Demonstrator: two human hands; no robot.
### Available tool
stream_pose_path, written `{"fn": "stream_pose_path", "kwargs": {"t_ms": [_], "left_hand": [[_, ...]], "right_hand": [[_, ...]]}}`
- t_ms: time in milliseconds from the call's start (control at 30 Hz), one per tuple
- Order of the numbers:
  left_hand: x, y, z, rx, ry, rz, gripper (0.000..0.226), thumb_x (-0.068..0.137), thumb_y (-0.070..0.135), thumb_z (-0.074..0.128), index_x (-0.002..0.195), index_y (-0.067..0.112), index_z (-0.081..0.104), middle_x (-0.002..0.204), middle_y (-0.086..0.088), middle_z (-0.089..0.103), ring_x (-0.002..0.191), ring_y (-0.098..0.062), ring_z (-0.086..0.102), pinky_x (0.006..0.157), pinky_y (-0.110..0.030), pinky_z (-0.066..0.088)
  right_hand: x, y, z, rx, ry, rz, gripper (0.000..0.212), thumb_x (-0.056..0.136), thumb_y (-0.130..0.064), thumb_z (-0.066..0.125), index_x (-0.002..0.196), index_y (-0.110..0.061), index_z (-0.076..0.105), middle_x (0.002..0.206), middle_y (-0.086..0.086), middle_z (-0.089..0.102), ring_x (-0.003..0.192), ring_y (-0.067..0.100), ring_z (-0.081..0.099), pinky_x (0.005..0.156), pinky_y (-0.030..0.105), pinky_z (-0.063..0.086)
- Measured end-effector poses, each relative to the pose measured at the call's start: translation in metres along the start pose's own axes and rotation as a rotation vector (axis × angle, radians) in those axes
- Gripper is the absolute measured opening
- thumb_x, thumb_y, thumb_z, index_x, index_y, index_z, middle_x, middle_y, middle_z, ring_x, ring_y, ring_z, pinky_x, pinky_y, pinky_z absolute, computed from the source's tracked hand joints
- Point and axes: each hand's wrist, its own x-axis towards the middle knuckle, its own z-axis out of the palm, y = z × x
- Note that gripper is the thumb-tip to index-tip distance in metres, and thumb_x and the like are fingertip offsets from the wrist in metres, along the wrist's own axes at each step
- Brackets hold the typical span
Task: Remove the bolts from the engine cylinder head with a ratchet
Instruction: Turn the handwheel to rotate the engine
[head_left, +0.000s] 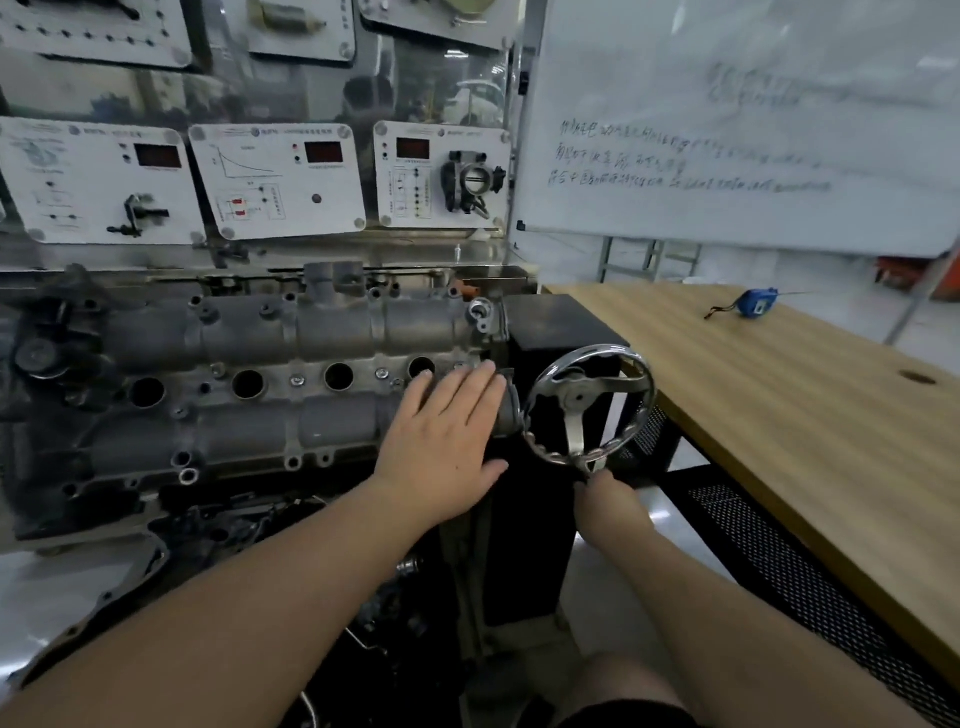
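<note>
Your left hand (441, 441) lies flat on the right end of the cylinder head (249, 384), fingers straight and spread, palm down on the grey casting. Fingertips reach the row of round plug holes; the thumb points right, toward the handwheel (589, 400).

Your right hand (605, 499) is curled round the lower rim of that chrome handwheel, gripping it near the bottom spoke. Knuckles face the camera, so the fingers themselves are mostly hidden.

Head sits on a stand, long axis running left to right, top face up. Four plug holes in a line along the middle. Bolts (297, 381) show between the holes: small bright heads, one just left of the third hole, another (382, 372) just right of it, close to your left fingertips. More bolt bosses along the near and far edges; whether each one holds a bolt is too small to tell.

Handwheel is mounted on a black box (550, 322) at the right end of the head, tilted toward you.

Behind the head: white panels (280, 179) with red displays, and a throttle body (470, 182) fixed to the rightmost one. Whiteboard (753, 130) to the right, handwriting blurred. Wooden table (779, 395) on the right, with a blue tape measure (754, 303) near its far edge.
</note>
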Motion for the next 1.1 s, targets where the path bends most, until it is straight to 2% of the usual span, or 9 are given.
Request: {"fn": "stream_pose_path", "kwargs": {"t_ms": [100,300,367,467,567,733,833,967,1100], "left_hand": [[0.018,-0.001,0.006,0.103,-0.032,-0.034,0.095,0.09,0.073,0.038,0.16,0.015,0.01,0.168,-0.002,0.013,0.153,-0.021,0.013,0.121,-0.052,0.011],[0.019,0.004,0.008,0.137,0.012,-0.017,0.094,0.084,0.067,0.058,0.154,0.01,0.033,0.153,-0.005,0.045,0.144,-0.024,0.035,0.112,-0.053,0.033],[0.017,0.003,0.007,0.141,0.019,0.003,0.092,0.081,0.062,0.066,0.152,0.009,0.038,0.149,-0.006,0.049,0.142,-0.025,0.04,0.11,-0.053,0.035],[0.013,0.0,0.007,0.144,0.053,0.043,0.092,0.074,0.055,0.077,0.146,0.006,0.046,0.142,-0.008,0.055,0.135,-0.027,0.049,0.106,-0.053,0.041],[0.011,-0.003,0.01,0.147,0.09,0.075,0.091,0.071,0.053,0.079,0.144,0.005,0.05,0.138,-0.009,0.058,0.13,-0.028,0.053,0.103,-0.052,0.043],[0.012,-0.004,0.012,0.126,0.131,0.089,0.079,0.077,0.046,0.072,0.142,0.006,0.05,0.135,-0.008,0.058,0.129,-0.028,0.052,0.106,-0.054,0.039],[0.014,-0.006,0.011,0.144,0.123,0.099,0.078,0.082,0.051,0.068,0.144,0.008,0.049,0.138,-0.007,0.057,0.133,-0.027,0.048,0.11,-0.055,0.036],[0.018,-0.01,0.009,0.164,0.128,0.097,0.078,0.086,0.057,0.063,0.146,0.009,0.047,0.14,-0.006,0.055,0.135,-0.026,0.046,0.112,-0.054,0.035],[0.024,-0.012,0.007,0.158,0.135,0.085,0.076,0.089,0.061,0.058,0.145,0.01,0.048,0.138,-0.005,0.057,0.134,-0.026,0.048,0.111,-0.054,0.035]], "right_hand": [[0.016,-0.004,0.001,0.031,-0.047,0.026,0.028,0.102,-0.014,0.042,0.121,-0.004,0.058,0.121,0.017,0.064,0.111,0.034,0.063,0.077,0.034,0.044],[0.012,-0.037,-0.006,0.173,-0.137,0.002,0.032,0.102,-0.016,0.043,0.124,-0.002,0.061,0.124,0.018,0.064,0.116,0.034,0.061,0.085,0.031,0.047],[0.007,-0.05,-0.014,0.299,-0.179,-0.022,0.029,0.104,-0.019,0.043,0.113,-0.002,0.064,0.107,0.017,0.065,0.099,0.031,0.063,0.076,0.028,0.046],[0.002,-0.067,-0.032,0.645,-0.229,0.023,0.026,0.101,-0.022,0.049,0.077,-0.013,0.053,0.067,0.006,0.049,0.053,0.019,0.044,0.043,0.019,0.033],[-0.001,-0.078,-0.057,0.844,-0.247,0.071,0.026,0.099,-0.026,0.05,0.076,-0.015,0.051,0.056,0.003,0.042,0.04,0.015,0.032,0.039,0.015,0.024],[0.001,-0.076,-0.059,0.692,-0.197,-0.007,0.034,0.102,-0.028,0.046,0.071,-0.015,0.048,0.059,0.004,0.043,0.043,0.016,0.035,0.04,0.017,0.026],[0.006,-0.062,-0.027,0.528,-0.22,-0.03,0.033,0.104,-0.02,0.045,0.07,-0.021,0.041,0.07,-0.001,0.045,0.056,0.013,0.043,0.048,0.022,0.04],[0.023,-0.005,-0.009,0.36,-0.093,0.163,0.017,0.099,-0.015,0.051,0.1,-0.002,0.063,0.098,0.015,0.066,0.09,0.033,0.065,0.07,0.033,0.046],[0.051,0.038,-0.067,0.488,0.054,0.27,0.015,0.094,-0.013,0.059,0.085,-0.001,0.057,0.084,0.015,0.061,0.071,0.029,0.057,0.065,0.041,0.052]]}}
